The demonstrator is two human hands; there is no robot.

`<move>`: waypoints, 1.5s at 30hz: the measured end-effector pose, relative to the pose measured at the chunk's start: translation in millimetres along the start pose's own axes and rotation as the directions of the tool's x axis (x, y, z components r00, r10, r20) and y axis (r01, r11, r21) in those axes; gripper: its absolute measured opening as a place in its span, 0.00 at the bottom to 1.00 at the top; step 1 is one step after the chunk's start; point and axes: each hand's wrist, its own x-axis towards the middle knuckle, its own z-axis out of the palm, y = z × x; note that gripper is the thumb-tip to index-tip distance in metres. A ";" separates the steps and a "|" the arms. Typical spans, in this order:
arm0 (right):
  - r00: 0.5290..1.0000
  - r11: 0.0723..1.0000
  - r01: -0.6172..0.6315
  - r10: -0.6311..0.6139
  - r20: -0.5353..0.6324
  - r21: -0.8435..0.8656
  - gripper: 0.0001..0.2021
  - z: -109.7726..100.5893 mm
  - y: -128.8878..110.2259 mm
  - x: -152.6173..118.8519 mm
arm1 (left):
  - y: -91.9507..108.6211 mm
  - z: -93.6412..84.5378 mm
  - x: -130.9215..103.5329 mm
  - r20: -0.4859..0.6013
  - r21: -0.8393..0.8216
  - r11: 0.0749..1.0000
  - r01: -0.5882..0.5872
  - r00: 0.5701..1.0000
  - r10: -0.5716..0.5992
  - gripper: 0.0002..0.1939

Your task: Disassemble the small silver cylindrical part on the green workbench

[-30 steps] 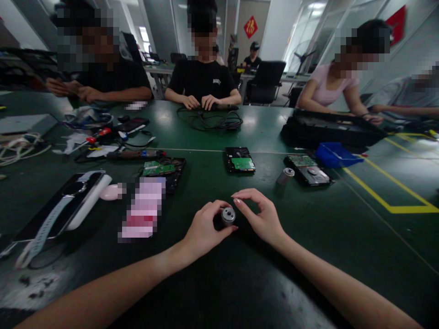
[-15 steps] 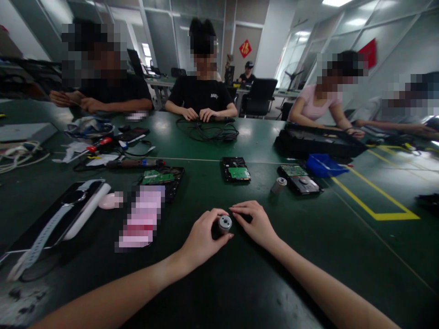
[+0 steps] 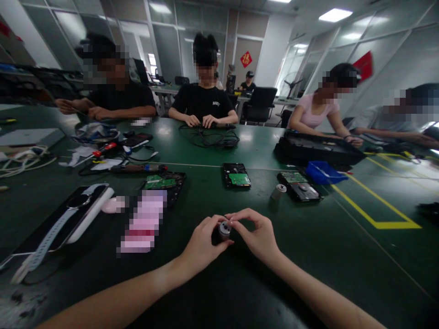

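My left hand [image 3: 202,242] is curled around a small silver cylindrical motor [image 3: 224,231], which stands upright on the green table. The motor's round end face, with a centre hub and small holes, points up. At that top rim, the thumb and forefinger of my right hand [image 3: 257,230] are pinched together. Whatever is between those fingertips is too small to make out. A second, similar motor [image 3: 278,192] stands farther off to the right, beside an opened hard drive [image 3: 302,186].
Another hard drive [image 3: 237,176] lies ahead, with a third [image 3: 176,185] at left behind a blurred pink item [image 3: 144,224]. A watch [image 3: 77,200] rests on a dark device. Beyond are a screwdriver [image 3: 109,147], a blue tray [image 3: 324,172] and co-workers around the table.
My right hand has moved left to the motor's top, and its fingertips have closed together there. My left hand still holds the motor. The camera view has tilted up slightly.
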 end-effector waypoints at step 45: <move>0.973 0.972 0.226 -0.229 -0.040 -0.067 0.03 18.5 7.9 -17.3 | -2.0 0.7 -1.5 0.006 0.140 0.984 -0.107 0.994 0.107 0.17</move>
